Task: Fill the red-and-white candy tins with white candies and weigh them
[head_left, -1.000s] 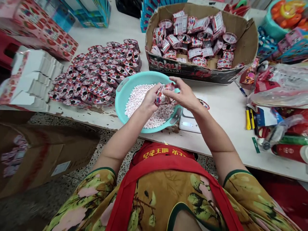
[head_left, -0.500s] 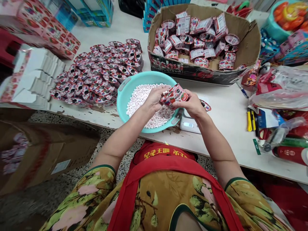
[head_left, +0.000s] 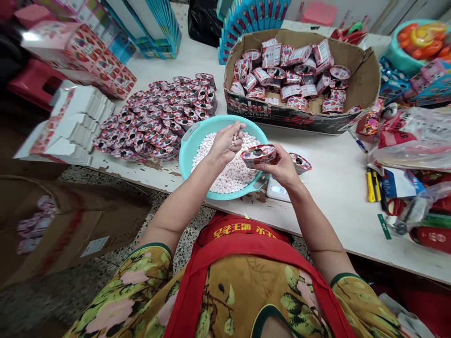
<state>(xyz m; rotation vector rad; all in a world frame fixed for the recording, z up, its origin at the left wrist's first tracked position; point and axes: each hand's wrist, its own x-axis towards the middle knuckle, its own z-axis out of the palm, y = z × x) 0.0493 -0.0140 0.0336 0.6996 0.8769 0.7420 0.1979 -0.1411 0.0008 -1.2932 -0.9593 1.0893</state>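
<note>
Over a turquoise basin of small pale pink candies, my left hand is turned up with curled fingers and holds a few of the candies. My right hand grips a small strawberry-printed carton at the basin's right rim. The carton's top, with a dark round hole, faces up. Just beyond that hand, a similar carton stands on a white digital scale, whose display seems to read 86. The right forearm and hand hide part of the scale.
Many upright cartons crowd the table left of the basin. A torn cardboard box of loose cartons stands behind it. Folded white card stacks lie far left. Cutters, a plastic bag and a red bottle are at right.
My left hand has drawn away from the carton and turned up with candies in it. The carton has tipped from its side to top up in my right hand. The view has shifted slightly.
</note>
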